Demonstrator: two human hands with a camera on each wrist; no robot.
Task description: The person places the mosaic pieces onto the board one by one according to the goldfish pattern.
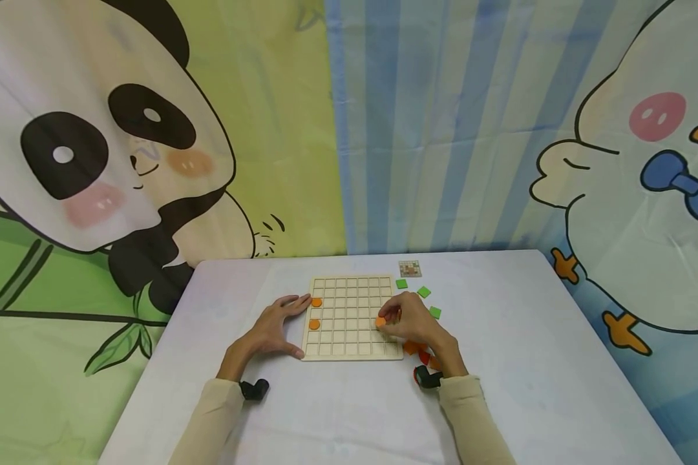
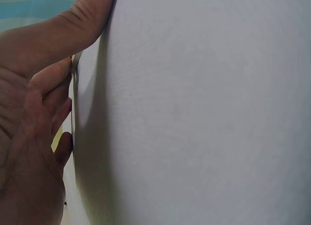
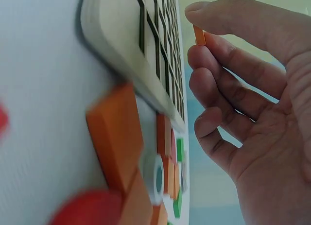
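Beige sleeves (image 1: 209,420) are stretched over a white table (image 1: 337,420), each wrist fitted with a small black camera (image 1: 254,389). A pale gridded board (image 1: 349,332) is set near the middle of the tabletop, its left edge touched by the left hand (image 1: 272,328), whose fingers are loosely spread, the thumb placed near the lower corner. A thin orange piece (image 3: 199,36) is pinched between thumb and forefinger of the right hand (image 1: 410,320) and is held just above the board's right side. Two rounded orange pieces (image 1: 317,302) are seated, apart, in the leftmost column. Green squares (image 1: 423,292) are scattered to the board's right, while orange blocks (image 1: 411,347) and red pieces (image 1: 424,356) are clustered near the right wrist. Just past the far right corner, a small patterned card (image 1: 410,268) is laid flat. Cartoon-printed drapes (image 1: 291,129) are hung behind.
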